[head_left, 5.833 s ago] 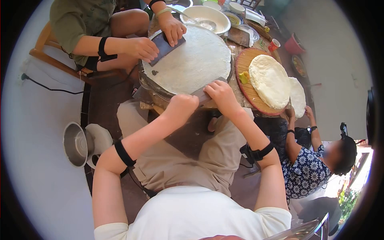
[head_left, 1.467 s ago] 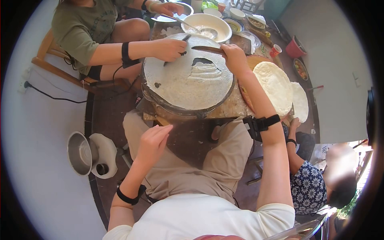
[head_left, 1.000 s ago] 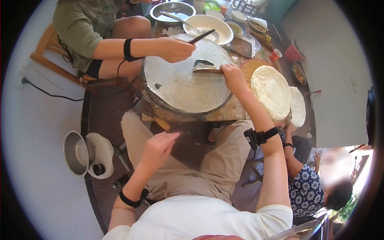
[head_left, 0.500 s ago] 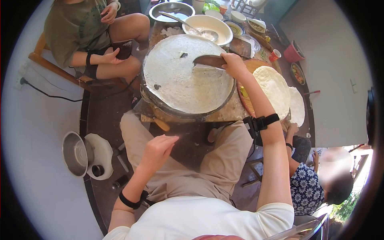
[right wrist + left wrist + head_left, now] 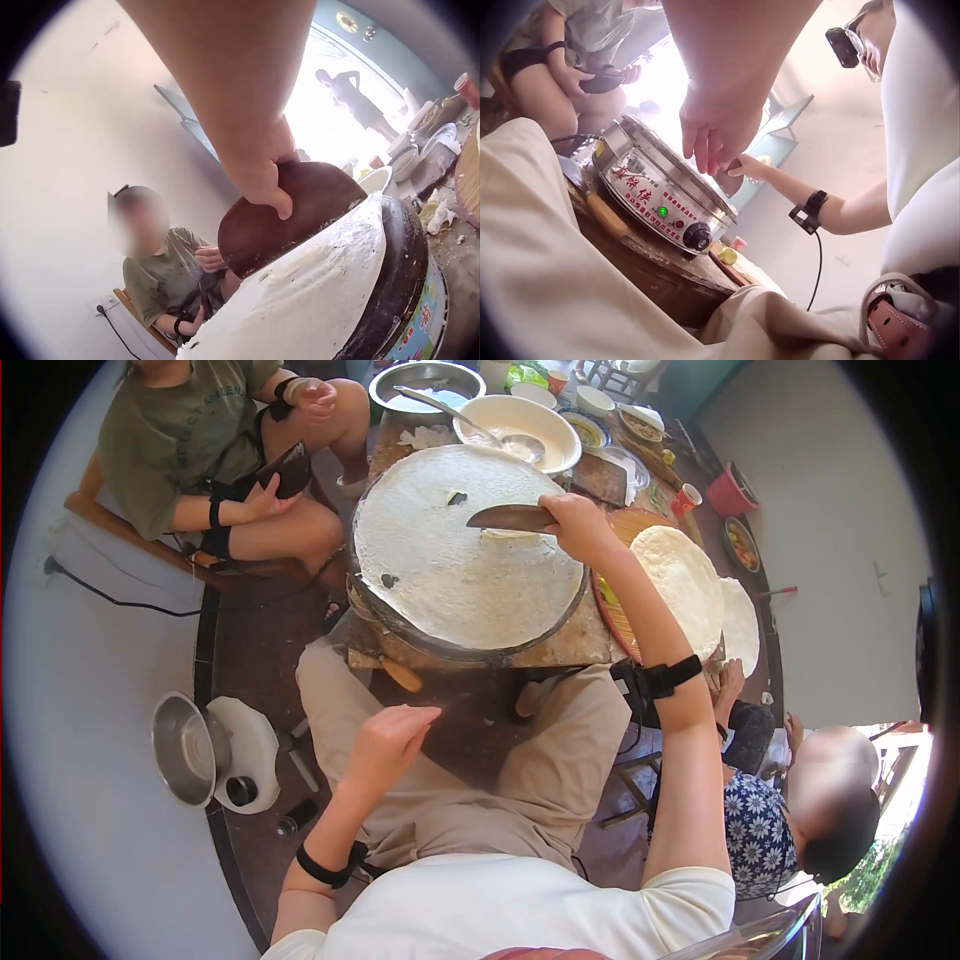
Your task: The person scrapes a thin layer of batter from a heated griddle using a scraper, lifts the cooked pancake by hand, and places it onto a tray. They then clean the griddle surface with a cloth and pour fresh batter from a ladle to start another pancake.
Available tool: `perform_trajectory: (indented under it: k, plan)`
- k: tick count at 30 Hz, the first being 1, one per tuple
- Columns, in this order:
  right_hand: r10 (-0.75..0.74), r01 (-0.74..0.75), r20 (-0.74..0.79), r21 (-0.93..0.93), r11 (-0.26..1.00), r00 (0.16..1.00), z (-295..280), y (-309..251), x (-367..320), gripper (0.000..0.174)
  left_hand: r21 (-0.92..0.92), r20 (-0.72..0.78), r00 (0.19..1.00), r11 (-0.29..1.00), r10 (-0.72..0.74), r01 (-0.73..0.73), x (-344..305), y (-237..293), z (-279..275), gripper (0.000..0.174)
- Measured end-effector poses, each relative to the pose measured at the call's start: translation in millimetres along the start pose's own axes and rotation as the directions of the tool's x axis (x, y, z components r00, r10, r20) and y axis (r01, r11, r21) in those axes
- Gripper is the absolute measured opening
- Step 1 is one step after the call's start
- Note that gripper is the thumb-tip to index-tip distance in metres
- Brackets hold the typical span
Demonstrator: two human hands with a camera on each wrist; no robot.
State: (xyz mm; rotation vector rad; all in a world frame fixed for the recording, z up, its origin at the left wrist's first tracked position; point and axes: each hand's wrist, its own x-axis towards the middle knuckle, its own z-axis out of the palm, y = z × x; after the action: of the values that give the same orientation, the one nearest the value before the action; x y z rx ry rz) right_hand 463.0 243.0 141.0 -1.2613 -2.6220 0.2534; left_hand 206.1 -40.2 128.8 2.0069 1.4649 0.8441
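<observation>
While the right hand (image 5: 580, 526) is gripping the dark scraper (image 5: 508, 517), seemingly low against the batter (image 5: 470, 588) on the griddle (image 5: 656, 189), the left hand (image 5: 388, 745) is hanging loose-fingered, well apart; light, even pressure is probably serving best, nursing batter towards those dark gaps (image 5: 457, 498).

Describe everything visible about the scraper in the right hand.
The scraper is a flat, dark brown, half-moon plate with a curved upper edge and a long, nearly straight lower one. It looks like wood or plastic; I can't tell which. Pale specks cling near the lower edge. The right hand grips it by the curved side, thumb on one face. It stands on edge over the white batter sheet, its lower edge apparently touching it.
</observation>
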Motion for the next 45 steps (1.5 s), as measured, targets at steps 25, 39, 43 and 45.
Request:
perform_trajectory:
  k: [25, 39, 43, 45]
  plan:
    - [0.182, -0.183, -0.012, -0.067, 0.981, 0.983, 22.5, 28.0, 40.3, 0.029, -0.031, -0.01, 1.0, 0.999, -0.023, 0.023, -10.0, -7.1, 6.8, 0.018]
    - [-0.085, 0.064, -0.17, -0.124, 0.99, 0.982, 40.2, -15.1, 104.3, 0.022, -0.052, 0.026, 1.0, 0.999, 0.017, -0.016, -15.2, -11.9, 9.7, 0.02]
    - [-0.147, 0.135, -0.076, -0.146, 0.98, 0.986, 42.3, 9.8, 99.1, 0.013, -0.062, 0.0, 1.0, 0.998, 0.008, -0.007, -20.4, -13.9, 5.5, 0.019]
    - [-0.119, 0.109, -0.05, -0.164, 0.98, 0.992, 35.3, 29.4, 81.9, 0.019, -0.07, 0.01, 0.999, 0.997, -0.031, 0.032, -26.3, -19.4, 3.0, 0.019]
